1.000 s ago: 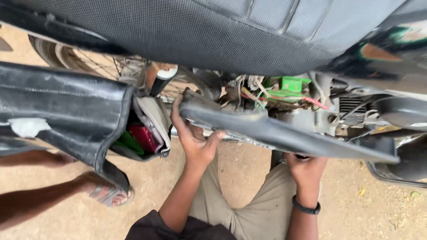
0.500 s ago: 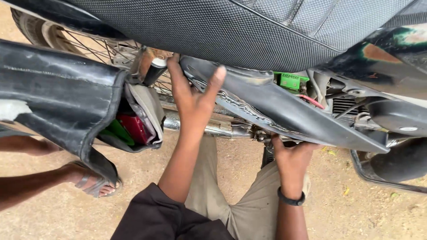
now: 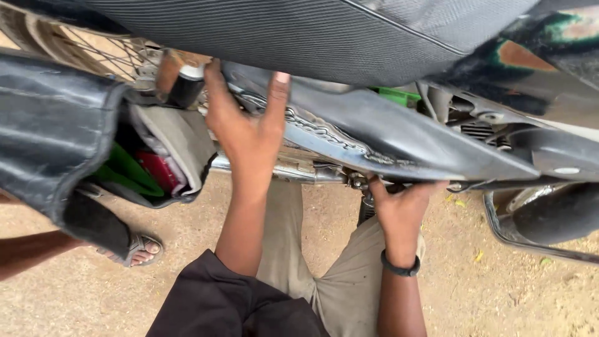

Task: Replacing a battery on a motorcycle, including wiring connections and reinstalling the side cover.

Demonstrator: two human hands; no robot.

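Under the motorcycle seat (image 3: 299,31), two hands work a dark side panel (image 3: 399,134).

Left hand (image 3: 246,134) lies open, fingers spread, against the panel's upper end; right hand (image 3: 399,206) grips its lower edge, fingertips hidden behind it.

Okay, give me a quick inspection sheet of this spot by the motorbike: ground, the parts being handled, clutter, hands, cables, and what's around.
Surface: bare sandy ground, a few small yellow leaves on it.
Job's things: grey side panel lies against the motorbike's side under the black seat.
Clutter: black saddlebag hangs open at the left, with green and red items inside.
Hands: left hand pressed flat on the panel's rear end, fingers spread; right hand grips the panel's lower edge from below, a black wristband on its wrist.
Cables: nothing seen clearly; a green part shows behind the panel.
Surroundings: spoked wheel at upper left; another person's sandalled foot at the left.
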